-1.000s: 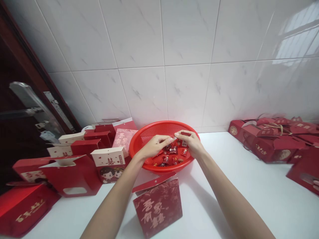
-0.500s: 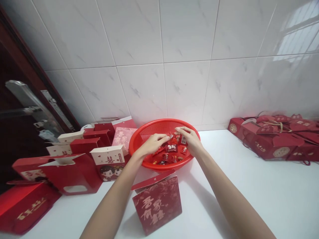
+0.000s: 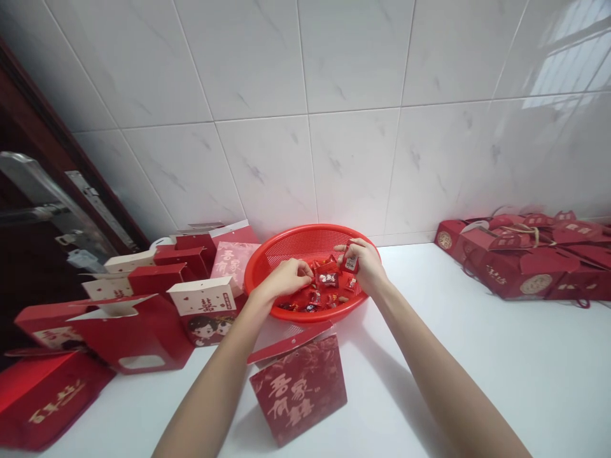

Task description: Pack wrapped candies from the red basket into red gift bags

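Observation:
Both my hands are inside the red plastic basket [image 3: 272, 247], above red-wrapped candies [image 3: 327, 280]. My left hand [image 3: 287, 278] is closed in a pinch at the left of the pile, and whatever lies between its fingertips is hidden. On the right, my right hand [image 3: 365, 262] grips a small red packet [image 3: 352, 263] with a pale printed label, raised just over the candies. Between my forearms, in front of the basket, stands a dark red gift box [image 3: 300, 388] with pale characters and its top flap open.
Several red and cream gift boxes [image 3: 138, 331] crowd the left side beside a dark door with a metal handle [image 3: 33, 184]. More red boxes [image 3: 520, 261] lie at the right against the tiled wall [image 3: 353, 165]. Everything stands on a white tabletop [image 3: 477, 356].
My hands have drawn apart. The left has moved left and curled its fingers; the right has closed on the small red packet and lifted it slightly.

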`<control>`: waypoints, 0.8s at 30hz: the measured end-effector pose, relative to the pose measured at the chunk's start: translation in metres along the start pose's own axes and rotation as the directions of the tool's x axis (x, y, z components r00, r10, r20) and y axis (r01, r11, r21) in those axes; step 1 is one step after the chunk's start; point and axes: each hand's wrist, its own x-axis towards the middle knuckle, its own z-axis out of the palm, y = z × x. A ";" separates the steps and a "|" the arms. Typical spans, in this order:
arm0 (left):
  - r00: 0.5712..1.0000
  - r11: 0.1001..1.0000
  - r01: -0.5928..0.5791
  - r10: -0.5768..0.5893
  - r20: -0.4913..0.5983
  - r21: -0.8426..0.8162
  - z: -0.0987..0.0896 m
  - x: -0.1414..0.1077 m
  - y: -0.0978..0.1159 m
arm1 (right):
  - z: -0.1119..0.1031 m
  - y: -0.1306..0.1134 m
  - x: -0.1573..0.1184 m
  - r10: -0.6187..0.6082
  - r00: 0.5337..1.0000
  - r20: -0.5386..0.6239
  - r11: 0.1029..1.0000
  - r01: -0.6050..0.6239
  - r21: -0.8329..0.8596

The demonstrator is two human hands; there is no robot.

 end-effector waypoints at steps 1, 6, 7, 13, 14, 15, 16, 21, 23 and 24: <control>1.000 1.000 0.000 0.000 0.005 -0.008 0.001 0.000 0.000 | 0.000 0.000 -0.001 -0.002 1.000 0.001 1.000 0.002 -0.012; 0.994 0.987 -0.065 0.051 0.100 0.144 0.005 -0.004 0.007 | 0.001 0.000 -0.006 -0.011 0.999 0.053 0.999 0.013 -0.052; 0.986 0.973 -0.107 0.077 0.150 0.204 0.005 -0.004 0.010 | 0.002 -0.001 -0.007 -0.012 0.999 0.049 0.999 0.014 -0.042; 0.836 0.806 -0.389 0.105 0.538 0.446 0.012 0.002 0.032 | 0.002 -0.002 -0.007 -0.008 1.000 -0.016 0.999 0.008 0.042; 0.823 0.783 -0.413 0.102 0.559 0.465 0.016 0.006 0.036 | 0.002 -0.002 -0.007 -0.005 1.000 -0.019 0.999 0.006 0.043; 0.814 0.761 -0.431 0.096 0.573 0.485 0.020 0.010 0.038 | 0.002 -0.002 -0.007 0.000 1.000 -0.020 0.999 0.001 0.043; 0.806 0.739 -0.447 0.088 0.585 0.504 0.026 0.015 0.041 | 0.002 -0.003 -0.007 0.007 1.000 -0.021 0.999 -0.006 0.043; 0.778 0.680 -0.504 0.090 0.621 0.533 0.045 0.045 0.042 | 0.005 -0.005 -0.008 0.016 0.999 -0.047 0.999 -0.015 0.029; 0.804 0.725 -0.470 0.116 0.584 0.503 0.044 0.057 0.038 | 0.006 -0.005 -0.008 0.003 0.998 -0.064 1.000 -0.001 0.031; 0.835 0.755 -0.432 0.127 0.535 0.494 0.042 0.062 0.034 | 0.007 -0.005 -0.007 0.000 0.998 -0.069 0.999 0.002 0.035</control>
